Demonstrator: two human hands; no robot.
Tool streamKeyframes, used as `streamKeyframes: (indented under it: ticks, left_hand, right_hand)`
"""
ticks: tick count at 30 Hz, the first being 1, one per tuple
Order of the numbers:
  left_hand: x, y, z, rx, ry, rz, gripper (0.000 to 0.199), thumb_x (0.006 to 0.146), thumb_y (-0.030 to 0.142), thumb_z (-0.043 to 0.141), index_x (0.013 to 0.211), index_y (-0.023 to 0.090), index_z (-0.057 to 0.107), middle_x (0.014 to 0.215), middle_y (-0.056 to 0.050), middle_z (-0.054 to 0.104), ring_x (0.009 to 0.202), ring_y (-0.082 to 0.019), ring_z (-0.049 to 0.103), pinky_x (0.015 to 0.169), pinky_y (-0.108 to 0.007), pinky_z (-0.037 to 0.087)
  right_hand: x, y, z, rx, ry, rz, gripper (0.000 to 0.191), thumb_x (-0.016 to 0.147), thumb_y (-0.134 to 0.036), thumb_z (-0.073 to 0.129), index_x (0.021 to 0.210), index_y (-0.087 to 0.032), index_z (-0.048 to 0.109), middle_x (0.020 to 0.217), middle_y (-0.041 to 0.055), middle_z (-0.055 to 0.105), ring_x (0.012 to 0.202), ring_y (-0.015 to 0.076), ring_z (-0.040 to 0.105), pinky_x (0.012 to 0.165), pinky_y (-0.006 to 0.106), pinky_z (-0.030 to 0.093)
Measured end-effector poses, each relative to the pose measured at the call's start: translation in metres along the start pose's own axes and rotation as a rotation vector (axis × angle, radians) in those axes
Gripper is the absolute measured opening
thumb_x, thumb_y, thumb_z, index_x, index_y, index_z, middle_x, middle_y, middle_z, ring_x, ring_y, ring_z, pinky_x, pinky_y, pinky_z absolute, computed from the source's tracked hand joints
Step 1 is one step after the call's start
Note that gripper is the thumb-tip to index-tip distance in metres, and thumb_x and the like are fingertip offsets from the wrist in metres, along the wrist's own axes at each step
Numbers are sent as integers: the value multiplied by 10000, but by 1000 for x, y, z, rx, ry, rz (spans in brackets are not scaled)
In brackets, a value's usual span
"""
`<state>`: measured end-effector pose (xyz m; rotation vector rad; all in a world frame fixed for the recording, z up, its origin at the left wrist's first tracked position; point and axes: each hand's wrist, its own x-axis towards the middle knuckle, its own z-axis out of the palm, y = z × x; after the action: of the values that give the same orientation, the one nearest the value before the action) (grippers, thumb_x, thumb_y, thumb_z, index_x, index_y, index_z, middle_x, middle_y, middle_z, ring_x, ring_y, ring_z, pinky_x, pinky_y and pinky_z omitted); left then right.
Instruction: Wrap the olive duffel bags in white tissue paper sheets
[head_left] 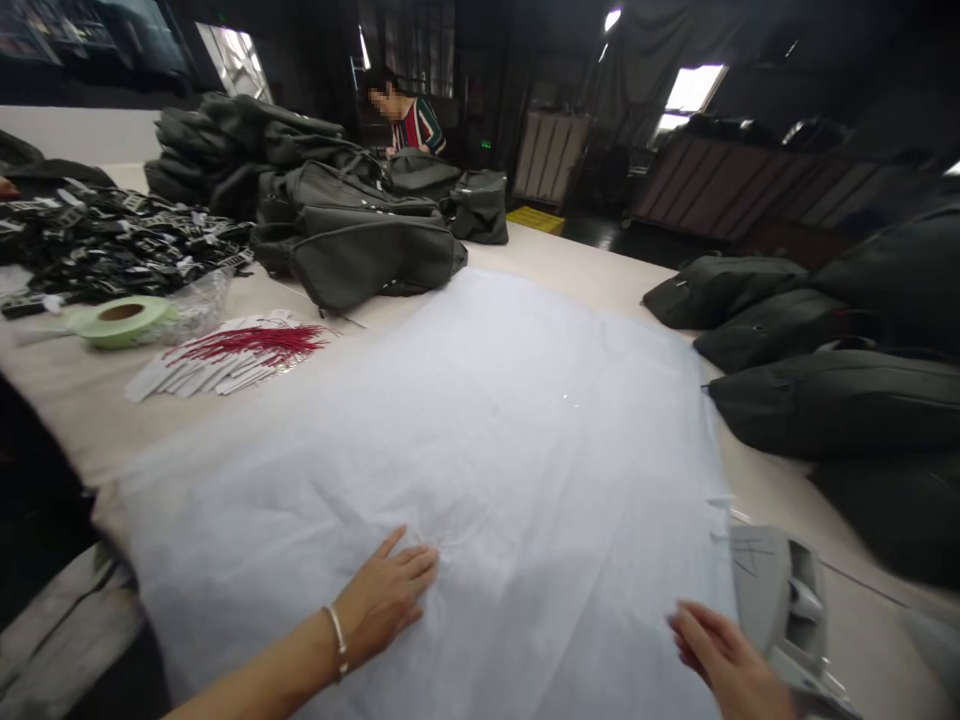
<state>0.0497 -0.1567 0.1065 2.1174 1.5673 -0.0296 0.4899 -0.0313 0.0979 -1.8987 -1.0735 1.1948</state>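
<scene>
A large sheet of thin white wrapping material [510, 430], creased in places, covers the middle of the table; I cannot tell whether it is one layer or a bag. My left hand [386, 600], with a bracelet at the wrist, lies on it with fingers spread, pressing small wrinkles into it. Near the sheet's right edge, my right hand [724, 650] is slightly blurred, its fingers loosely stretched and nothing visible in them. A grey device [765, 580] with an open slot stands just beyond that hand, partly covered by the sheet.
Dark bags [375, 240] are heaped at the back, and more dark bags [840, 400] line the right side. On the left lie white tags with red strings [247, 350], a tape roll [124, 320] and a pile of black straps [120, 235]. A person [420, 125] stands behind the heap.
</scene>
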Motion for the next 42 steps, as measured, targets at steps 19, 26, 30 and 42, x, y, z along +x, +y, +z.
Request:
streamKeyframes:
  ticks: [19,26,30,42]
  left_hand:
    - [4,-14,18,-57,123,107,364,965,240,447,1296,134,557,1335,-137,583,1258,-255,511,1181,-513,218]
    - [7,-17,22,-77,147,120,546,899,342,617,1395,197,440,1416,-131,514,1280,-274,499,1162,-542,257]
    - [15,-20,14,-3,196,130,757,841,323,710,1477,240,310,1558,-94,315,1434,-282,285,1183,-549,222]
    - [110,-33,21,15,164,181,901,859,746,384,1537,219,112,1602,-131,141,1478,-330,95,1163,-661,61]
  right_hand:
    - [69,-133,237,-1010,-253,-195,416,606,-582,739,587,-188,607,541,94,640,646,279,659,648,376,472]
    - [36,-108,217,-859,12,-393,741,919,-640,181,1272,-101,546,1260,194,617,1148,286,590,938,426,467]
    - [39,-85,238,-896,-1,-675,724,946,-587,147,1502,-140,267,1594,92,218,1477,235,120,1190,476,109]
    - [164,-99,250,-1056,-67,-784,683,971,-525,244,1515,-113,229,1599,102,193,1483,247,62,1190,506,-6]
